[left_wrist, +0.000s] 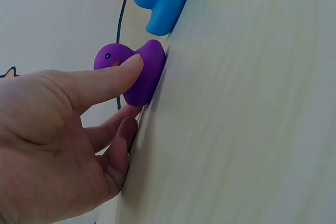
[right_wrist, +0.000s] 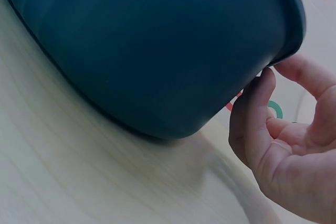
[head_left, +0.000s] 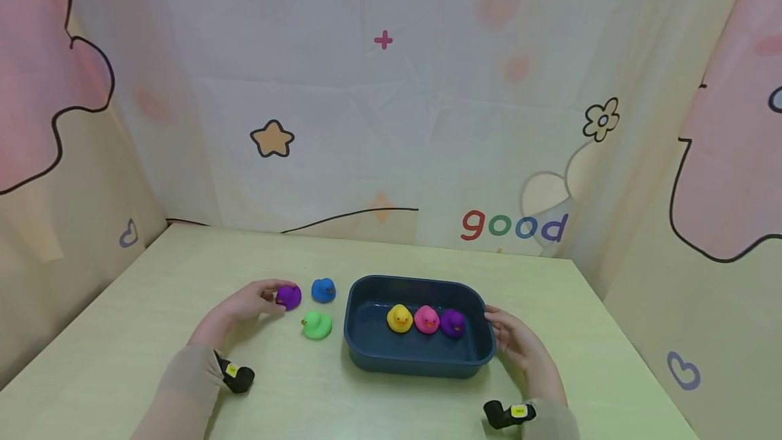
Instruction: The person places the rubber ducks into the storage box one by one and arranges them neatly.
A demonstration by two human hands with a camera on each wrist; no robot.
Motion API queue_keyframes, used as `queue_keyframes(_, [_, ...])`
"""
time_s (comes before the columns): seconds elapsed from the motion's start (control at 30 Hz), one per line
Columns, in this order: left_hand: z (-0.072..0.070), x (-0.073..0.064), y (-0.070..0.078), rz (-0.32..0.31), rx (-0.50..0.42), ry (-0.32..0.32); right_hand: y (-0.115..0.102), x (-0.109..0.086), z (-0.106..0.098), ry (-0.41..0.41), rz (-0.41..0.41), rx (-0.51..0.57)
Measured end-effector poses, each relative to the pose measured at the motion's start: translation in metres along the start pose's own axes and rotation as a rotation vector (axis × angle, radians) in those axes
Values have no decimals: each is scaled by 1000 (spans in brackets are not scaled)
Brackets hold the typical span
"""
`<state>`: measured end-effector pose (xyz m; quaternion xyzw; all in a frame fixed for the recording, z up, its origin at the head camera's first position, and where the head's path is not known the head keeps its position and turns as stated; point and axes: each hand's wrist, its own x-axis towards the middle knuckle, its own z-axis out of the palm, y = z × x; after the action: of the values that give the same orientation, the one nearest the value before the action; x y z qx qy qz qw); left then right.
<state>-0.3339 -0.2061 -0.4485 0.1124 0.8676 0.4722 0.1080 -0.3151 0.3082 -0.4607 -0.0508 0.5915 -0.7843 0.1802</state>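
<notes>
Over on the left half of the surface (head_left: 293, 392), a purple toy duck (head_left: 289, 297) sits pinched between the thumb and fingers of the left hand (head_left: 250, 299). Standing between it and the dark blue bin (head_left: 421, 367) are a blue toy duck (head_left: 324, 290), closer to the far edge, and a green toy duck (head_left: 318, 325). Inside the bin, yellow (head_left: 400, 318), pink (head_left: 427, 320) and second purple (head_left: 453, 323) ducks line up. Toward the surface's right edge, the right hand (head_left: 516, 338) has its fingers bent onto the bin's rim. A printed cloth (head_left: 342, 141) hangs behind the far edge.
</notes>
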Motion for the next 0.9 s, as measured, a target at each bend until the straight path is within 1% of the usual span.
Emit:
queue_keyframes(0.17, [4, 5, -1, -42, -24, 67, 0, -1, 1, -8, -16, 3])
queue_keyframes(0.3, [4, 6, -2, -70, -31, 98, 0, -2, 2, -21, -24, 5])
queue_keyframes(0.5, [1, 6, 0, -128, -57, 114, -1, -2, 4, -9, -16, 5])
queue_keyframes(0.53, [0, 6, 1, -131, -57, 114, -1, -2, 4, 5, -13, 2])
queue_keyframes(0.73, [-2, 6, 2, -142, -76, 125, -2, -2, 4, 0, -10, 17])
queue_keyframes(0.9, [-2, 6, 3, -149, -126, 153, -1, -2, 4, -3, -19, 13])
